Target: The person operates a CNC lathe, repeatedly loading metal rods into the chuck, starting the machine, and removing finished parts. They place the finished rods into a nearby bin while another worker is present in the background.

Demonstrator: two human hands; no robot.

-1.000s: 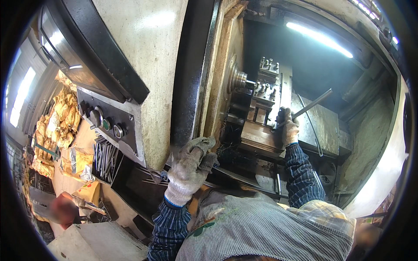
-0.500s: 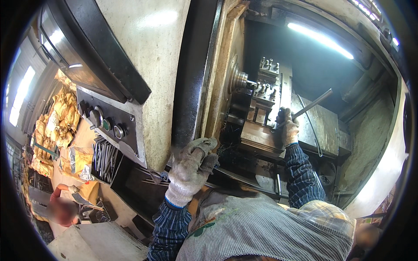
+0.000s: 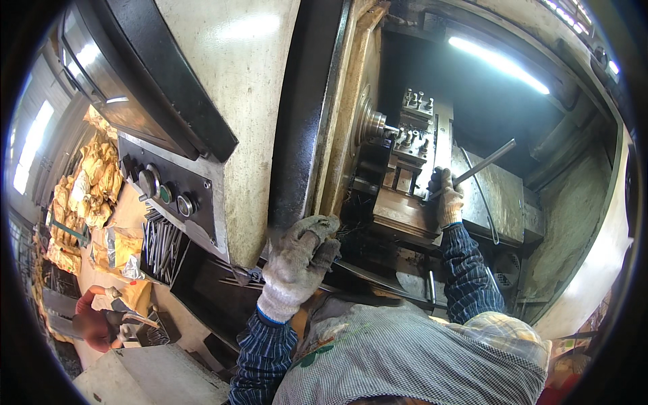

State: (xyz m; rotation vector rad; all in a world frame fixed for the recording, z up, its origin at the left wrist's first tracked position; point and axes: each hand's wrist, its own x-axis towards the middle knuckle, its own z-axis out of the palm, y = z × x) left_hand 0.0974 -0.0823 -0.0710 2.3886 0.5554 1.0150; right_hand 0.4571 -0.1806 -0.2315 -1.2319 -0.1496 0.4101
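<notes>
My right hand (image 3: 450,199), in a pale work glove with dark grimy fingertips, is closed round a thin metal rod (image 3: 487,160) beside the tool block. The rod slants up to the right, its far end in the air. To the left of that hand stand tool holders with upright bolts (image 3: 410,140), facing a round spindle chuck (image 3: 372,125) with a short bright tip. My left hand (image 3: 297,260), in a grey soiled glove, is at the lower end of the machine's sliding door edge (image 3: 331,182). Its fingers are curled; what they grip, if anything, is hidden.
A control panel (image 3: 172,192) with knobs and a green button is on the left. Below it, many metal rods (image 3: 162,246) lie in a dark bin. A co-worker (image 3: 94,324) is at the lower left, near yellow wrapped bundles (image 3: 94,179). A lamp (image 3: 499,64) lights the machine.
Both my hands stay almost where they were, the right one still on the rod. At the lower left, the co-worker has shifted and the arms have moved.
</notes>
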